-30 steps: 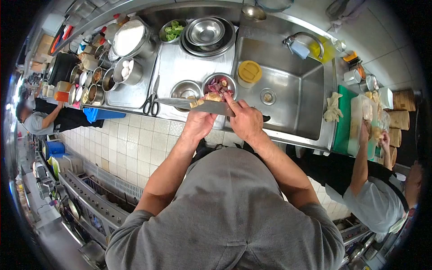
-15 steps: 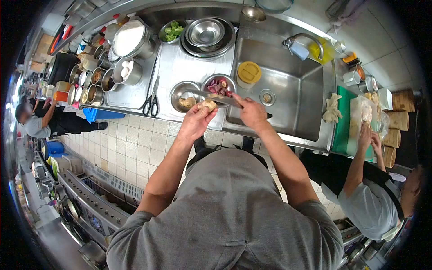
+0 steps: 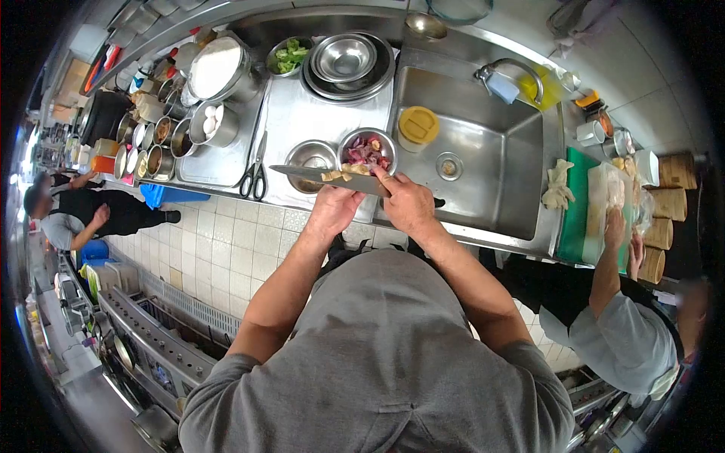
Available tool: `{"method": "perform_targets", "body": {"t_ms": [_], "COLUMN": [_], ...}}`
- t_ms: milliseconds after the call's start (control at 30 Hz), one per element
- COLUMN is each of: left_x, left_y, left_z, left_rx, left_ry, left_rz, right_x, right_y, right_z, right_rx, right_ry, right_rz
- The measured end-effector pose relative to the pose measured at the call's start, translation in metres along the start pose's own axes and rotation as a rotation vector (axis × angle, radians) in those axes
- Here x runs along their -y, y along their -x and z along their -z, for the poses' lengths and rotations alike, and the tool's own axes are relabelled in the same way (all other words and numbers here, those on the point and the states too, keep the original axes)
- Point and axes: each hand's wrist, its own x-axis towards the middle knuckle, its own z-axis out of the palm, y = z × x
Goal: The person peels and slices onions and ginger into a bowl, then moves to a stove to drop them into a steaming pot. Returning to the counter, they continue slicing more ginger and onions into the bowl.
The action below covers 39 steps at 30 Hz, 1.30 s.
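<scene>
My right hand [image 3: 408,202] is closed around the handle of a broad knife [image 3: 302,174], its blade pointing left over the counter edge. Pale yellow pieces that look like ginger [image 3: 347,174] lie along the upper side of the blade. Against the blade's near side is my left hand [image 3: 337,208], fingers bent in; the blade hides their tips and anything they hold. Beyond the knife, a steel bowl [image 3: 369,133] contains reddish-purple chunks and some pale pieces. To its left stands another steel bowl [image 3: 311,149], partly covered by the blade.
Black scissors [image 3: 254,180] lie left of the bowls. A yellow-lidded tub [image 3: 418,125] stands in the sink [image 3: 483,128]. Stacked steel bowls [image 3: 344,59] and a bowl of greens [image 3: 289,57] are behind. One co-worker [image 3: 627,325] works at right, another [image 3: 72,215] at far left.
The knife has swung lower and flatter, with pale pieces along its blade. My left hand, which gripped a pale lump, has moved down behind the blade. The lump in the left bowl no longer shows.
</scene>
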Motion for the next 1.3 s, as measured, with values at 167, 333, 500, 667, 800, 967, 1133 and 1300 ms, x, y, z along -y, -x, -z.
{"method": "perform_targets", "body": {"t_ms": [167,333,500,667,800,967,1133,1300], "left_x": [0.006,-0.011,-0.012,-0.013,-0.016,-0.010,-0.007,-0.016], "left_y": [0.001,0.010,0.004,-0.004,-0.006,-0.005,-0.006,0.001], "left_z": [0.010,0.009,0.010,0.001,-0.008,-0.001,0.006,-0.001], "left_rx": [-0.023,-0.034,-0.046,0.004,0.083,0.121,0.093,0.084], "left_ry": [0.062,0.072,0.063,0.028,0.016,0.119,0.127,0.100], "left_rz": [0.016,0.082,0.040,0.059,0.019,0.030,0.082,0.131], "right_x": [-0.016,-0.073,-0.068,-0.033,-0.009,-0.007,-0.019,-0.053], "right_y": [-0.002,-0.006,-0.006,-0.010,-0.004,-0.003,-0.008,-0.009], "right_z": [-0.002,-0.018,-0.019,-0.015,0.003,0.002,-0.001,-0.010], "right_rx": [0.052,0.111,0.062,0.031,0.019,-0.053,-0.049,0.014], "right_ry": [0.053,0.077,0.027,-0.005,0.061,0.099,0.045,0.021], "right_rz": [-0.046,-0.155,-0.147,-0.103,-0.002,0.030,0.006,-0.126]}}
